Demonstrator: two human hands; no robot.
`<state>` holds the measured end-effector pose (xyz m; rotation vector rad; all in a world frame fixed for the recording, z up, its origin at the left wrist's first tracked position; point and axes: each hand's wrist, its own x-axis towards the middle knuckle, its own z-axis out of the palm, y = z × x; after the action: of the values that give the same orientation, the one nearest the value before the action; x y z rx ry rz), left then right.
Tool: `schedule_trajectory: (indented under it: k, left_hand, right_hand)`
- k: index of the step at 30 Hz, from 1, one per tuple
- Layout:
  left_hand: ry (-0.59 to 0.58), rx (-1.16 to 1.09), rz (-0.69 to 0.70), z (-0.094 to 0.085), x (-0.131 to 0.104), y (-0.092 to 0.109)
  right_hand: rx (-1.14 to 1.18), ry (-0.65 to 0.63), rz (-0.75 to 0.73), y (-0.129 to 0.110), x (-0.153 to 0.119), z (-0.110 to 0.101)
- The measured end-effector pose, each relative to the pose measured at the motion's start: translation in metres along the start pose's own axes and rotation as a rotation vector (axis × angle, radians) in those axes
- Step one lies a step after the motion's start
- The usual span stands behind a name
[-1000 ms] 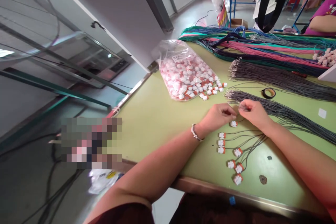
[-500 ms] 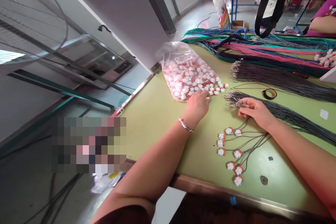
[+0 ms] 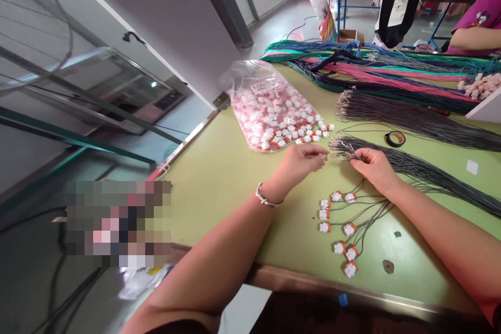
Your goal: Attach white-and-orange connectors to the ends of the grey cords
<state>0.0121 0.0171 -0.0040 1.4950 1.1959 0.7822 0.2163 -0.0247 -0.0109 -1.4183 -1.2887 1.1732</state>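
Pinched between thumb and forefinger of the right hand, a few dark grey wires, metal tips pointing left, just over the end of the near wire bundle. At the left hand, thumb and fingers brought close together beside those tips, apart from the right hand; too small and blurred to tell whether gripping a housing or nothing. Around the left wrist, a white bracelet. Nearer the body, on the green tabletop, nine white-and-orange connector housings, fanned out, grey leads running up toward the right hand and forearm. Probably very light, the wires soft yet springy and apt to slide over one another; best held just behind the metal tips, likely to bend if squeezed directly. Housings probably hard and smooth, best taken by the side walls. Beyond the left hand, a clear plastic bag of similar housings, several loose at the mouth. Beyond the right, a black tape roll and a second dark bundle; farther back, green, pink and blue wires, then a co-worker's purple sleeve.
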Motion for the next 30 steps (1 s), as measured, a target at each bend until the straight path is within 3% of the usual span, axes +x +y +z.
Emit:
schedule_trajectory:
  k: [3, 7, 15, 21, 30]
  left_hand:
    - [-0.1, -0.196, -0.136, 0.014, -0.007, 0.004]
    - [-0.07, -0.255, -0.129, 0.023, -0.008, 0.006]
    - [-0.148, -0.3, -0.161, 0.025, -0.007, 0.005]
    - [-0.205, -0.649, -0.215, 0.021, -0.005, -0.004]
    - [-0.235, -0.745, -0.246, 0.021, -0.003, -0.006]
  right_hand:
    - [-0.036, -0.006, -0.029, 0.001, -0.001, 0.0]
    - [-0.079, -0.055, -0.072, 0.0, -0.001, 0.0]
    - [-0.192, -0.04, -0.143, -0.008, -0.004, 0.004]
    - [-0.163, 0.082, -0.127, -0.006, -0.005, 0.002]
    - [-0.168, 0.013, -0.14, -0.01, -0.006, 0.001]
